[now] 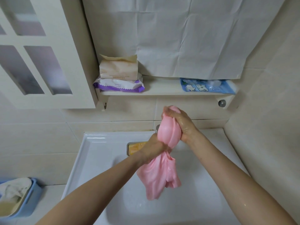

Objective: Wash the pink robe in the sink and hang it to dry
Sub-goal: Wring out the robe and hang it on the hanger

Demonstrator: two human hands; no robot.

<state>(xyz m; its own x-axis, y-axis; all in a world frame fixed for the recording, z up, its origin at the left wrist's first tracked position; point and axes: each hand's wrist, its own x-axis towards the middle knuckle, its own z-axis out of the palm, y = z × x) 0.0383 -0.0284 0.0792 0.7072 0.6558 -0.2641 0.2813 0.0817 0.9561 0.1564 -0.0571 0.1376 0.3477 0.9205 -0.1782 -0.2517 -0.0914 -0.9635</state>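
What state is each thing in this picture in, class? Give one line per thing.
pink robe, twisted, held above the sink.
left hand, grips the robe's middle.
right hand, grips the robe's top end.
sink, basin lies under the hanging robe.
tissue pack, open on top, stacked on wipes pack.
wipes pack, lying flat on the shelf.

The tap (157, 127) is mostly hidden behind the robe (162, 174), whose middle is covered by the left hand (154, 148) and whose top is partly covered by the right hand (183, 124). The right part of the tray (131, 147) is hidden by the left hand. The basket (34, 192) at near left is cut by the left edge, the sink (90, 153) by the bottom edge. The print on the packs (118, 70) is too small to be read.
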